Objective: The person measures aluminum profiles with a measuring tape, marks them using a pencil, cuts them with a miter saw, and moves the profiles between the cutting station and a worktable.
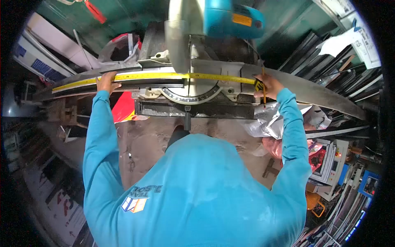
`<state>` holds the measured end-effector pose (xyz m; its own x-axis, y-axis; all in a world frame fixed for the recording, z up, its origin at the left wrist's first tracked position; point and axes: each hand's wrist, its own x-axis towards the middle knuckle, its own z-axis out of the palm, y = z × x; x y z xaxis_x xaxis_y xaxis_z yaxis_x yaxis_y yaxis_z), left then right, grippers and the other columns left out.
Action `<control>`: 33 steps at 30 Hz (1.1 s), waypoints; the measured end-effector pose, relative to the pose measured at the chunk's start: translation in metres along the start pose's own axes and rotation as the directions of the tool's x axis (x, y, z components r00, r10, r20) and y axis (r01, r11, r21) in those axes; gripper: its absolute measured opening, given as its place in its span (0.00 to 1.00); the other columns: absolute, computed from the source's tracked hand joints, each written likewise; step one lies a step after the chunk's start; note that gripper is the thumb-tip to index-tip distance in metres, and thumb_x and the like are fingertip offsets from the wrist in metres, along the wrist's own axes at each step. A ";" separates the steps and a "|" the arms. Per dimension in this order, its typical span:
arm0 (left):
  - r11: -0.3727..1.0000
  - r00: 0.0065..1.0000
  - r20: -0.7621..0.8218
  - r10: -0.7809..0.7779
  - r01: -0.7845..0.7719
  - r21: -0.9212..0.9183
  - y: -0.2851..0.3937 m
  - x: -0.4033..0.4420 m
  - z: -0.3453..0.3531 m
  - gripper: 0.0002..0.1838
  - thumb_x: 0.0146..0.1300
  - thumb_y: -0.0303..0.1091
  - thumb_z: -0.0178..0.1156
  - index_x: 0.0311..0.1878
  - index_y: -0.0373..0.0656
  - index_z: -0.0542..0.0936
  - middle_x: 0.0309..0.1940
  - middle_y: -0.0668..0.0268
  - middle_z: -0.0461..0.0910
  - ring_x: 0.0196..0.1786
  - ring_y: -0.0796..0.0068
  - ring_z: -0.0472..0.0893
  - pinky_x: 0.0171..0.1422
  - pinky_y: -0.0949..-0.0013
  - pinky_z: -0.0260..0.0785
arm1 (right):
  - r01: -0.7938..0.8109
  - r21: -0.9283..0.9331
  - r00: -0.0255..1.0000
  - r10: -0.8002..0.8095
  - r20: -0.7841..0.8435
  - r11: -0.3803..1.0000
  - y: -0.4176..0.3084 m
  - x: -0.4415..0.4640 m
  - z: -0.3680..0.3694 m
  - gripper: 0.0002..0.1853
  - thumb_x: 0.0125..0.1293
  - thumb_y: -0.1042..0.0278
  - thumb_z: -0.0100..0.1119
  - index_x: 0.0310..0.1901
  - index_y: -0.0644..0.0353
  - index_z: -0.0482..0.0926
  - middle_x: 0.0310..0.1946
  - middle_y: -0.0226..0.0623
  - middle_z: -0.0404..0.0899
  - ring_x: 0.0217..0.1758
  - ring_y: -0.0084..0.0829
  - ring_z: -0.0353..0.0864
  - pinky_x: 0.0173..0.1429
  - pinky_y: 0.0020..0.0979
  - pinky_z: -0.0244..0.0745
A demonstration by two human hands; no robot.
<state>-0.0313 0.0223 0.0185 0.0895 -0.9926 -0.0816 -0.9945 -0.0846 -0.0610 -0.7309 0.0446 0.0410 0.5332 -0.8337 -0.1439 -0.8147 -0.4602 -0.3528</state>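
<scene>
One tape [214,76] across saw [200,87]; looks like measuring from here.
Left hand [108,82] pinches it, right hand [269,87] grips case [258,85]; next likely needs steady tension.

lettering [145,191] on shirt [210,185] I read as possibly TEAM, rest unclear, tape [158,75] numbers too small for me, orange label [242,19] on saw [216,22] unreadable

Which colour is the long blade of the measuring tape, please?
The tape blade is yellow; it shows best in the head view.
</scene>
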 end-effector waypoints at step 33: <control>0.861 0.895 -0.435 0.098 -0.296 -0.414 0.014 0.009 0.035 0.14 0.55 0.52 0.65 0.36 0.55 0.85 0.37 0.73 0.82 0.50 0.69 0.76 0.74 0.36 0.35 | -0.219 0.868 0.297 0.817 0.494 -0.445 -0.185 0.011 0.087 0.28 0.63 0.40 0.59 0.57 0.49 0.71 0.51 0.34 0.76 0.56 0.42 0.75 0.54 0.61 0.75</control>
<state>-0.0421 0.0157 -0.0179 -0.0407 -0.9344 0.3540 -0.9048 0.1847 0.3836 -0.5544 0.1474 0.0248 -0.3951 -0.4727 -0.7877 0.4441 0.6523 -0.6142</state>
